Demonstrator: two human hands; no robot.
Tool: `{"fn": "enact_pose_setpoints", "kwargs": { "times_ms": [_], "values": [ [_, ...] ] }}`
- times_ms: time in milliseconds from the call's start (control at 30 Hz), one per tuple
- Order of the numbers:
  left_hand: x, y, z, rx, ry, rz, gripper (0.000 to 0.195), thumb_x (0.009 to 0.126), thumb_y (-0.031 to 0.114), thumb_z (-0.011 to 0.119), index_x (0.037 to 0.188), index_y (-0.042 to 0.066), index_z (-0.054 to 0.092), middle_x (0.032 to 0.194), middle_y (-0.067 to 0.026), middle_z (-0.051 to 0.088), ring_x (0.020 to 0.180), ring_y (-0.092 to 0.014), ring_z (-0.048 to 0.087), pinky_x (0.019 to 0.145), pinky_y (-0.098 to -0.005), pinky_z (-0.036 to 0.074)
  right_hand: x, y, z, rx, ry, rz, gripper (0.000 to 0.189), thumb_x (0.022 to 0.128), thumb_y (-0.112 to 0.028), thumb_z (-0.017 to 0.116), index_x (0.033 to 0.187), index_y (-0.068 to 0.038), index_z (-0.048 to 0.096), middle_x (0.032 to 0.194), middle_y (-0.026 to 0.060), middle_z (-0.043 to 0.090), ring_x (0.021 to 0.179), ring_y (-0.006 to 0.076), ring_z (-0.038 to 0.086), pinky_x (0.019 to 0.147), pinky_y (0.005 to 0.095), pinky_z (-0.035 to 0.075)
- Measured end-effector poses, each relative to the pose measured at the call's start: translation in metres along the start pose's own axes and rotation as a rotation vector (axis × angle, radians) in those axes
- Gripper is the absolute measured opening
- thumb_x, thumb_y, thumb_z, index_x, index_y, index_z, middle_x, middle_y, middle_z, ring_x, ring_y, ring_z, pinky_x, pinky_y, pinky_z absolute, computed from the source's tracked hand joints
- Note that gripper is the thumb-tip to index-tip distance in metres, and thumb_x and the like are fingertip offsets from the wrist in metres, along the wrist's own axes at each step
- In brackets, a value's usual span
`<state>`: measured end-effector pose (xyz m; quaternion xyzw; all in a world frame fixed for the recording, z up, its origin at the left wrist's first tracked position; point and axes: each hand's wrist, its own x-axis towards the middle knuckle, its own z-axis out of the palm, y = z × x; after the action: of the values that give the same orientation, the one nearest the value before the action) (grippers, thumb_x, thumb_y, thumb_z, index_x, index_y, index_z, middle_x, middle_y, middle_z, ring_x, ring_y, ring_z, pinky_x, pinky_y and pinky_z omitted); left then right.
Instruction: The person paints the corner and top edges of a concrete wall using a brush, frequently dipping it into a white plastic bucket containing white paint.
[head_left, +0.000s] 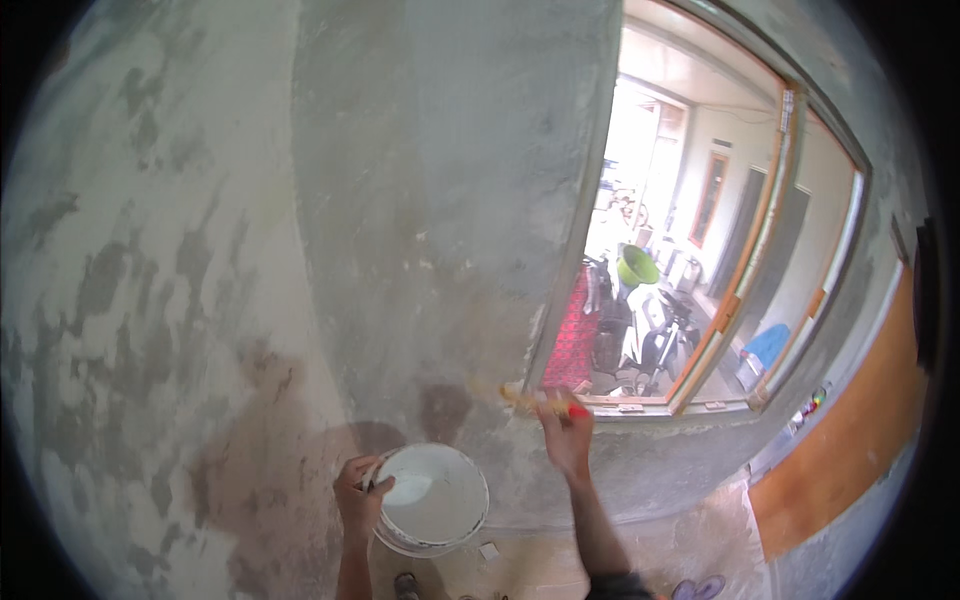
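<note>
My left hand (361, 495) grips the rim of a white plastic bucket (431, 499), its thumb over the inner edge. Pale liquid lies in the bucket. My right hand (564, 431) is closed around a yellowish brush-like tool (517, 397) with a red end; motion blurs it, so its exact kind is unclear. The tool's far end points left, close to the grey plastered wall (420, 300), just below the window's lower left corner. Darker damp-looking and lighter patches mark the wall, and shadows fall on it.
A window frame (739, 292) of wood stands to the right. Through it show a green basin (637, 265), a motorcycle (667, 337) and a red patterned cloth (571, 337). An orange panel (832, 480) is at the lower right. Purple sandals (697, 588) lie on the floor.
</note>
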<state>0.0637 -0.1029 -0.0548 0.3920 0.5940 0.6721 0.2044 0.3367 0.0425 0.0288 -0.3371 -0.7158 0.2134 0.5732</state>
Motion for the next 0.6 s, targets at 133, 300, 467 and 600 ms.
{"fn": "enact_pose_setpoints", "kwargs": {
  "times_ms": [133,300,467,600],
  "values": [
    [-0.057,-0.014,0.000,0.343,-0.104,-0.008,0.040,0.071,0.001,0.071,0.109,0.002,0.058,0.101,-0.0141,0.066,0.089,-0.027,0.065,0.071,-0.0348,0.052,-0.123,0.019,0.018,0.676,0.045,0.300,0.014,0.093,-0.004,0.062,0.105,0.003,0.062,0.095,0.0095,0.067,0.088,0.0177,0.066,0.072,0.0318,0.056],
    [-0.123,-0.061,-0.007,0.592,-0.121,-0.132,0.039,0.078,0.008,0.067,0.113,0.002,0.051,0.108,-0.0219,0.059,0.098,-0.042,0.059,0.078,-0.0464,0.049,-0.253,0.062,0.034,0.303,-0.334,0.463,0.014,0.091,-0.008,0.066,0.102,0.000,0.063,0.088,0.0085,0.066,0.083,0.0204,0.067,0.070,0.0317,0.055],
    [-0.147,-0.047,-0.013,0.573,-0.043,-0.032,0.044,0.081,0.005,0.065,0.120,0.003,0.046,0.098,-0.0192,0.057,0.090,-0.038,0.060,0.074,-0.0429,0.050,-0.247,0.025,0.050,0.276,-0.519,0.426,0.020,0.090,-0.019,0.069,0.090,0.001,0.064,0.088,0.0151,0.067,0.082,0.0311,0.067,0.068,0.0339,0.054],
    [-0.143,-0.012,0.002,0.539,-0.030,-0.157,0.046,0.080,0.000,0.062,0.123,0.004,0.046,0.094,-0.0165,0.056,0.084,-0.032,0.061,0.071,-0.0390,0.050,-0.229,0.019,0.038,0.359,-0.586,0.373,0.020,0.093,-0.018,0.065,0.097,0.002,0.066,0.096,0.0178,0.067,0.086,0.0316,0.068,0.071,0.0346,0.055]
  ]
}}
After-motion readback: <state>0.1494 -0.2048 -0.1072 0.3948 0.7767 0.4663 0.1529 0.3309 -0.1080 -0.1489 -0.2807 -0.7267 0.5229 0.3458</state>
